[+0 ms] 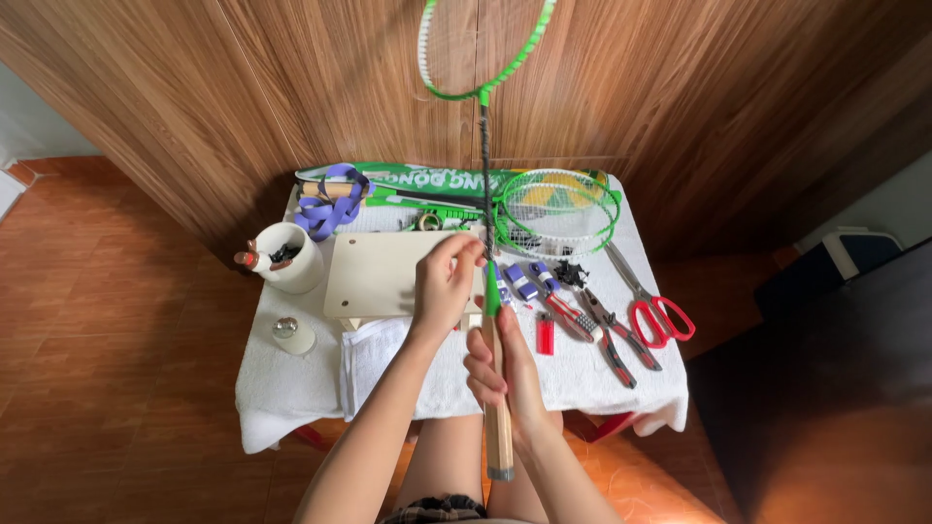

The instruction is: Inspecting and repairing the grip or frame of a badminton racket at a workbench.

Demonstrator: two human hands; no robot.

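Note:
I hold a green badminton racket [482,58] upright in front of me, its bare wooden handle [498,427] pointing down toward my lap. My right hand [505,374] is wrapped around that handle. My left hand [445,283] pinches the racket just above it, at the green cone where the dark shaft begins. The racket head rises past the top edge of the view.
A small table with a white cloth [291,388] carries a pale wooden board [374,272], a white cup [291,257], a small jar [291,335], purple grip tape [330,206], more green rackets [558,209], red scissors [655,309], pliers [607,330], a red lighter [546,333].

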